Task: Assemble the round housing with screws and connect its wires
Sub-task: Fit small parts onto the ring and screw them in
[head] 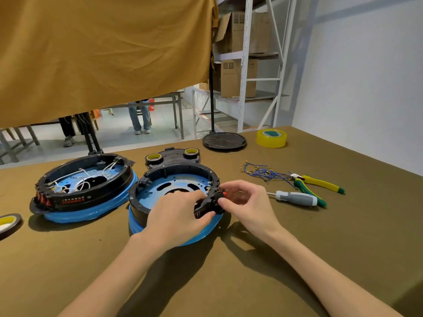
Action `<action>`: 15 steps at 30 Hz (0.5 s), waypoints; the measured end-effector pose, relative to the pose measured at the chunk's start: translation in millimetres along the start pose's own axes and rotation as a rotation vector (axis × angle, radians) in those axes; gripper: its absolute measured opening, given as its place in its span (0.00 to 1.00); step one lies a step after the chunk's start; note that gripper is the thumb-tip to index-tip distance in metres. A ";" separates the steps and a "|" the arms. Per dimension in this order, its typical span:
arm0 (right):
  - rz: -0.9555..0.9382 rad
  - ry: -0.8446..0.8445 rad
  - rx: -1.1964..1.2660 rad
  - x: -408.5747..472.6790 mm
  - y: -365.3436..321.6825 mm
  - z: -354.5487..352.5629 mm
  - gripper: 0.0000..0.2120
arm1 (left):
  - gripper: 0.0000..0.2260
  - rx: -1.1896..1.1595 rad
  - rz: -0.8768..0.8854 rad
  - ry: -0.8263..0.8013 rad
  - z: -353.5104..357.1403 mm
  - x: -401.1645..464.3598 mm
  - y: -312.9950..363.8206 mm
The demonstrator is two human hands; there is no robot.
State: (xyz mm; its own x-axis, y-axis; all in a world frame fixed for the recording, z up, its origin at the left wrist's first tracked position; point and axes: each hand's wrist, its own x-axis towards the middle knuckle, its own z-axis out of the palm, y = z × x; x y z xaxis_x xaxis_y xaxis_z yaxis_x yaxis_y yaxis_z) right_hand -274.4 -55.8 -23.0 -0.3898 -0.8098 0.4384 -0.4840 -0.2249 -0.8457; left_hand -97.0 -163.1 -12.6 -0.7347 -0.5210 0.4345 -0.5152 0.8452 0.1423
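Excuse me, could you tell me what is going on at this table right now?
A person is working on the nearer round housing, both hands at its right rim. The left hand grips the black switch block there; the right hand pinches it from outside. No wires are in this housing yet; the blue wires, screwdriver and pliers lie untouched to the right.

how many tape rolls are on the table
4: big yellow roll far right, two small rolls on the black plate, one at left edge. None seem hidden.

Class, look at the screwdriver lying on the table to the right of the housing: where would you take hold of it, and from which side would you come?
Grip the screwdriver by its thick grey handle, coming from above with the right hand. It lies flat, its thin shaft pointing left toward the housing; the pliers crowd its far side.
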 end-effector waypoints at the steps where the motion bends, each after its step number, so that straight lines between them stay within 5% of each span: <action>1: -0.008 -0.003 -0.007 -1.6 -0.3 1.4 0.15 | 0.19 -0.005 0.000 0.000 -0.2 0.0 -0.1; 15: -0.088 -0.016 0.017 -9.7 -7.6 -0.2 0.11 | 0.12 -0.207 0.029 0.159 -9.6 -6.7 9.4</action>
State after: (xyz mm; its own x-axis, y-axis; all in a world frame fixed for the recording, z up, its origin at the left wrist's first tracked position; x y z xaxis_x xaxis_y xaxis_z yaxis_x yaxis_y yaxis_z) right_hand -267.1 -46.1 -20.8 -0.3332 -0.7952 0.5066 -0.5024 -0.3049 -0.8091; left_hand -92.7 -150.6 -5.6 -0.6607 -0.4844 0.5735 -0.3812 0.8746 0.2996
